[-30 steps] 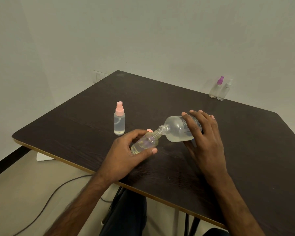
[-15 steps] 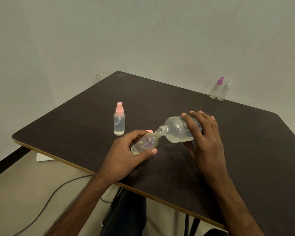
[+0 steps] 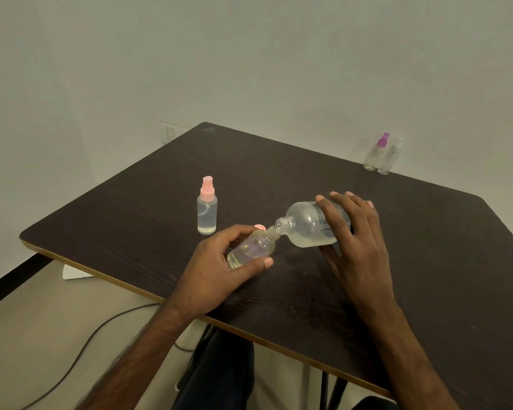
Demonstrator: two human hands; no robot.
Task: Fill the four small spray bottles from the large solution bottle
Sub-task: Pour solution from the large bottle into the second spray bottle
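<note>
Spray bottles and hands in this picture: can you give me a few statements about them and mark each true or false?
1. The left hand holds a small uncapped bottle tilted toward the large bottle. True.
2. The right hand is empty. False: it grips the large bottle, tipped with its mouth at the small bottle's neck.
3. The pink-capped spray bottle stands upright with clear liquid inside. True.
4. The two far bottles lie on their sides. False: the purple-capped bottle and the white-capped bottle stand upright, side by side.
</note>
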